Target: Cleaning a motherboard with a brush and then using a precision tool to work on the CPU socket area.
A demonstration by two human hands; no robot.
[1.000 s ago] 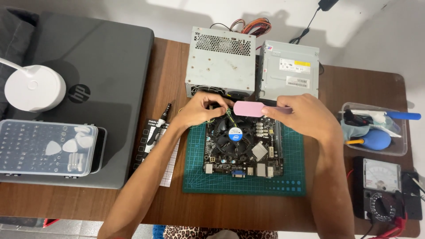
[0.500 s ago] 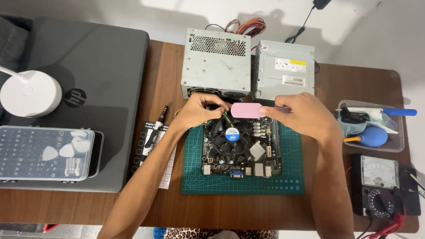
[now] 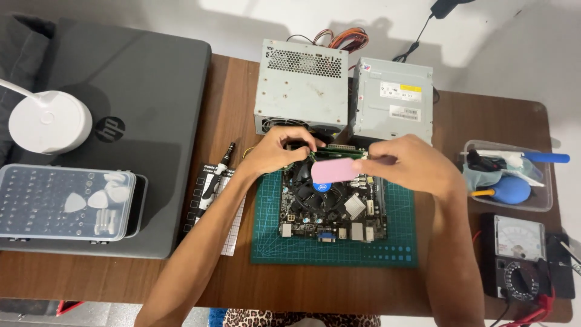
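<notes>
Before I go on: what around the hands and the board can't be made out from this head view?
- Memory stick: mostly covered by the left hand, the pink eraser and the right hand; only a thin green edge shows.
- Eraser's contact with the stick: hidden behind the eraser.
- Motherboard top edge and slots: hidden under both hands.
- Multimeter leads: cut off by the bottom edge.
</notes>
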